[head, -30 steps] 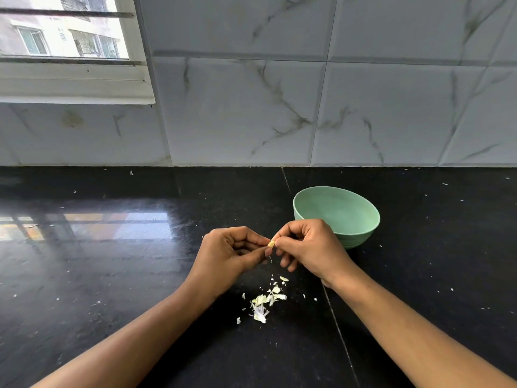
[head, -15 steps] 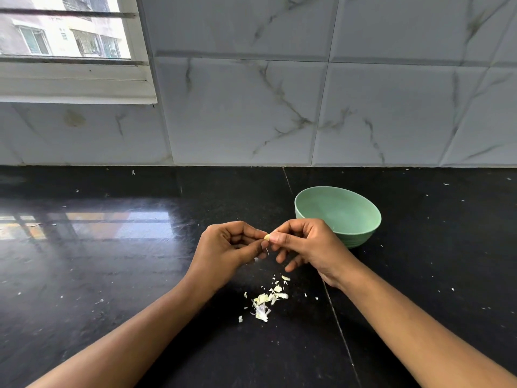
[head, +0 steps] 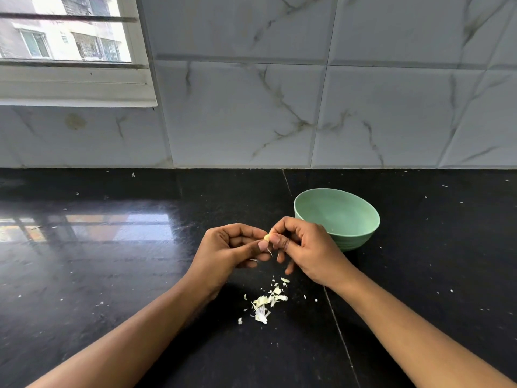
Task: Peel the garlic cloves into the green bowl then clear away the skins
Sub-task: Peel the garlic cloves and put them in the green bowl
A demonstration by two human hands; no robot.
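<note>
A small pale garlic clove [head: 267, 237] is pinched between the fingertips of both hands above the black counter. My left hand [head: 229, 250] holds it from the left with thumb and curled fingers. My right hand [head: 306, 249] pinches it from the right. A thin strip of skin [head: 270, 252] dangles below the clove. The green bowl [head: 342, 217] stands just behind my right hand, and its visible inside looks bare. A heap of white garlic skins [head: 265, 302] lies on the counter below my hands.
The glossy black counter [head: 112, 275] runs back to a marble-tiled wall [head: 279, 107], with small skin flecks scattered over it. A window [head: 64, 37] is at the upper left. A seam in the counter [head: 338, 331] runs under my right forearm.
Both hands rose slightly and stayed together on the clove. A thin strip of skin now hangs below it. The bowl and the skin heap have not moved.
</note>
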